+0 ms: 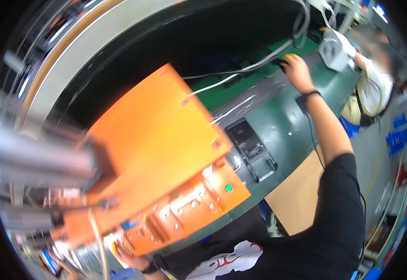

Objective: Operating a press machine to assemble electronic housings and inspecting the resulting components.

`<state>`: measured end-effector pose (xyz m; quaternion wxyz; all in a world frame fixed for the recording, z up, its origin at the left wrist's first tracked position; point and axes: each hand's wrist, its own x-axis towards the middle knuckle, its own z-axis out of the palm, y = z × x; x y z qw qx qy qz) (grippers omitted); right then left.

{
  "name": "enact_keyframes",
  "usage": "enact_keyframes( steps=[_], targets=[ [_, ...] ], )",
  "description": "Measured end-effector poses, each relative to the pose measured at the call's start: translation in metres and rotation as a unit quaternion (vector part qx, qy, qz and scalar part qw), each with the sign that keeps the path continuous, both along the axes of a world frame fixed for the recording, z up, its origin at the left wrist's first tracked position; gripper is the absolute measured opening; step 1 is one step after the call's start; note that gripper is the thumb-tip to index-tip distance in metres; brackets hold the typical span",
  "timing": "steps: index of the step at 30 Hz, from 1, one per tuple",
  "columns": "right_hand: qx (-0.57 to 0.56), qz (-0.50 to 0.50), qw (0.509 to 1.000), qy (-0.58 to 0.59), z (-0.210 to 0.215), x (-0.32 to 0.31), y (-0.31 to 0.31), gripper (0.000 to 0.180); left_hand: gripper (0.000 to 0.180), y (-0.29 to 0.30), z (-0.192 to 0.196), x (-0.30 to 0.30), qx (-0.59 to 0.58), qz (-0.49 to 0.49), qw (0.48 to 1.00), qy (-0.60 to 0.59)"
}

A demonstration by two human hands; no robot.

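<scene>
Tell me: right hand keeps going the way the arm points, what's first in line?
The right hand already rests on a yellow object. Just beyond lie the white cable and black items, then the dark belt; depth is unclear.

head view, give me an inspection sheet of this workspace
surface: dark green bench, tan board at its near edge
job's things: orange machine with green button; yellow object
clutter: black tray, white box
hands: right hand on the yellow object; left hand low under the machine, grip unclear
cables: white cables across the bench
surroundings: another person seated to the right
</scene>
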<state>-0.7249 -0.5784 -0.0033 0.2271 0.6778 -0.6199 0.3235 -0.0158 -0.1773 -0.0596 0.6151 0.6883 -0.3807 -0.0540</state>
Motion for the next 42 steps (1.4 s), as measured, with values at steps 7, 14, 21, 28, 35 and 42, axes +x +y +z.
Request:
enact_keyframes(
  steps=[7,14,21,28,35,42],
  targets=[
    [0.045,0.245,0.744,-0.620,0.069,0.039,0.221,0.027,0.029,0.000,0.014,0.000,-0.045,-0.026,0.995,0.088],
    [0.077,0.336,0.709,-0.615,0.131,0.143,0.413,0.031,0.029,0.011,0.026,-0.004,-0.032,-0.056,0.993,0.102],
    [0.178,0.687,0.689,-0.151,0.148,0.340,0.389,0.020,0.033,0.080,0.026,0.043,0.120,-0.030,0.987,-0.105],
    [0.086,0.616,0.782,0.040,0.110,0.468,0.332,0.025,0.049,0.115,0.008,0.065,0.273,-0.103,0.929,-0.226],
    [0.149,0.577,0.802,0.039,0.105,0.504,0.315,0.025,0.028,0.112,0.007,0.083,0.265,-0.080,0.944,-0.181],
    [0.165,0.463,0.871,0.013,0.100,0.511,0.328,0.050,0.020,0.100,0.031,0.093,0.310,-0.042,0.949,0.040]
  ],
)
